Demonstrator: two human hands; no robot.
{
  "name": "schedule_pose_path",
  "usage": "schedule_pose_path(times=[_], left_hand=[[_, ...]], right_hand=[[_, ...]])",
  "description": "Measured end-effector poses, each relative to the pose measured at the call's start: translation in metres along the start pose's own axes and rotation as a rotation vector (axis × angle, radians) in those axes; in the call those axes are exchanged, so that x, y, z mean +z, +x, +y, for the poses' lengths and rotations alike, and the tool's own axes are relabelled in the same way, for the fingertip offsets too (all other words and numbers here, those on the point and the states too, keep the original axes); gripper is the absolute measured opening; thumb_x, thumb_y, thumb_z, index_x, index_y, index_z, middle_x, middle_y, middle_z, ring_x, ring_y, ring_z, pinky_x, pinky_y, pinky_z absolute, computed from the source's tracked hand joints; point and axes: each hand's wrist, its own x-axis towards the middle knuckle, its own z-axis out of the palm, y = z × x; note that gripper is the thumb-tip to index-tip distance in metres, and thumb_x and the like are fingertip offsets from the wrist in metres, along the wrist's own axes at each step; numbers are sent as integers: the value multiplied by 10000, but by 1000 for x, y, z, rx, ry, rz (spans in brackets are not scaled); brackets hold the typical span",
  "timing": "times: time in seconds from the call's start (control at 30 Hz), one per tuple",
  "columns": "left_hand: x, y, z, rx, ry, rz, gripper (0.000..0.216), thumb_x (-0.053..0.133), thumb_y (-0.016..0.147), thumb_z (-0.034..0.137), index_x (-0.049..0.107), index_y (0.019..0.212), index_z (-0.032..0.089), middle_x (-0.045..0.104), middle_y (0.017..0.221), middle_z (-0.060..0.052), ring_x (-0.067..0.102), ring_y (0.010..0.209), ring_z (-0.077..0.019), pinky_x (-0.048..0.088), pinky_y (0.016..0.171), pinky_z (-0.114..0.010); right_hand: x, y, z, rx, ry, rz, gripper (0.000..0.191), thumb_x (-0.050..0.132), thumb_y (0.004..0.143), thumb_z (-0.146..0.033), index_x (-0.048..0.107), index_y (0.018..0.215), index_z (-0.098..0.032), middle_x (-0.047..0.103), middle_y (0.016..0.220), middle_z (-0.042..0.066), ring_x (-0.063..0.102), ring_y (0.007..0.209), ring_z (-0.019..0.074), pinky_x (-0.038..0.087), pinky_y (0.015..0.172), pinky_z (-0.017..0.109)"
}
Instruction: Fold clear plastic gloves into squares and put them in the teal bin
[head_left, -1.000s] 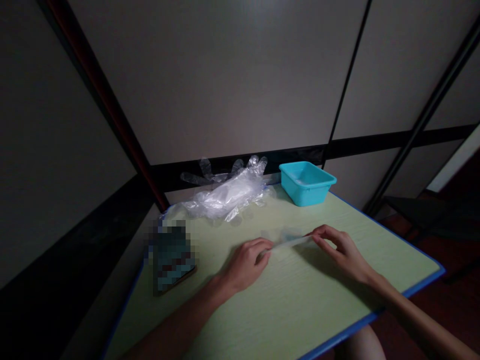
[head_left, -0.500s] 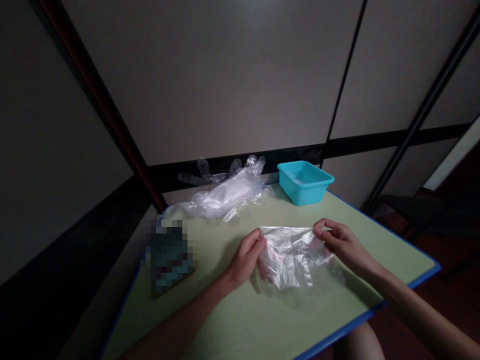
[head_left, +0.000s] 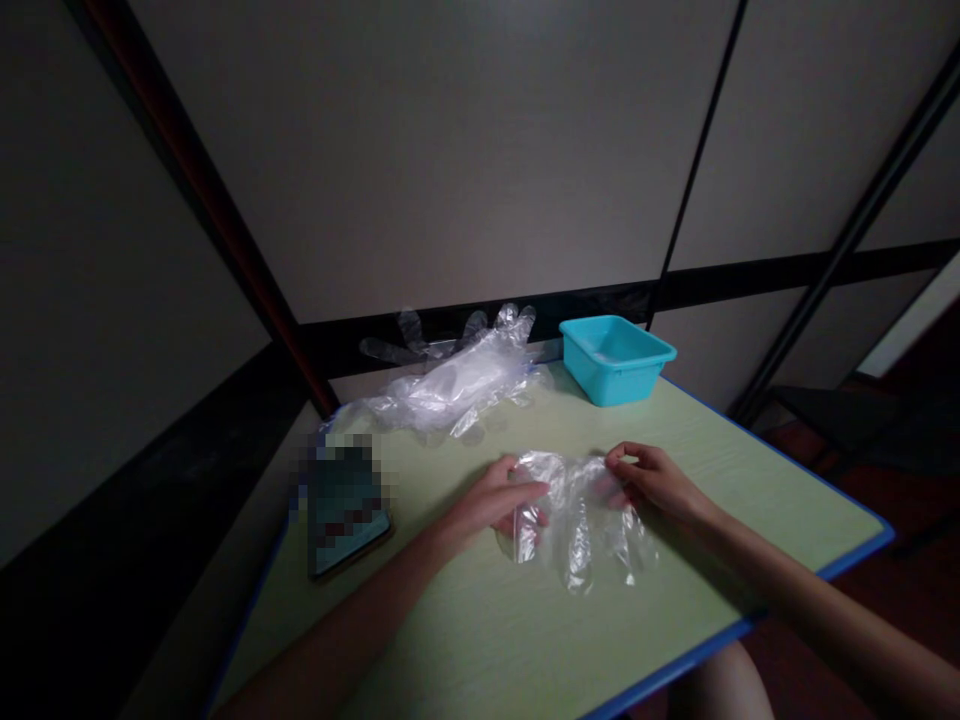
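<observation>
A clear plastic disposable glove (head_left: pixel 574 520) hangs between my two hands just above the pale green table (head_left: pixel 525 640), its fingers pointing toward me. My left hand (head_left: pixel 495 500) pinches the glove's cuff at its left corner. My right hand (head_left: pixel 651 480) pinches the cuff at its right corner. Both hands are closed on the thin film, near the middle of the table.
A heap of more clear plastic gloves (head_left: pixel 450 380) lies at the table's far left. A teal plastic tub (head_left: pixel 615 358) stands at the far edge to the right. A phone (head_left: pixel 345 505) lies flat at the left. The table has a blue rim, with grey wall panels behind.
A second ago the glove was a flat strip stretched between my hands. It was then pulled open and lifted, and now hangs with its fingers spread while my hands have drawn closer together.
</observation>
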Motion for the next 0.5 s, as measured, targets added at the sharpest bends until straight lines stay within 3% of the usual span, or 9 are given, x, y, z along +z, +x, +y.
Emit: schedule_pose_path(times=[0.23, 0.4, 0.5], left_hand=[[-6, 0, -4, 14, 58, 32, 504, 616, 563, 86, 312, 951, 193, 568, 596, 58, 599, 454, -130, 414, 425, -177], [-10, 9, -6, 98, 75, 248, 513, 557, 597, 39, 296, 1010, 194, 495, 596, 101, 576, 394, -99, 406, 391, -155], [-17, 19, -11, 222, 73, 426, 503, 540, 623, 67, 272, 1025, 205, 483, 643, 100, 550, 362, -67, 351, 340, -120]], right_hand=[[0, -1, -8, 79, 48, 131, 126, 563, 728, -212, 462, 655, -192, 600, 562, -22, 603, 470, 104, 463, 404, 179], [0, -12, -11, 171, 31, 156, 161, 582, 715, -224, 441, 641, -196, 586, 532, -15, 612, 476, 117, 479, 398, 184], [1, -29, -7, 255, 34, 92, 167, 586, 718, -256, 444, 657, -190, 613, 574, 13, 626, 519, 120, 477, 414, 172]])
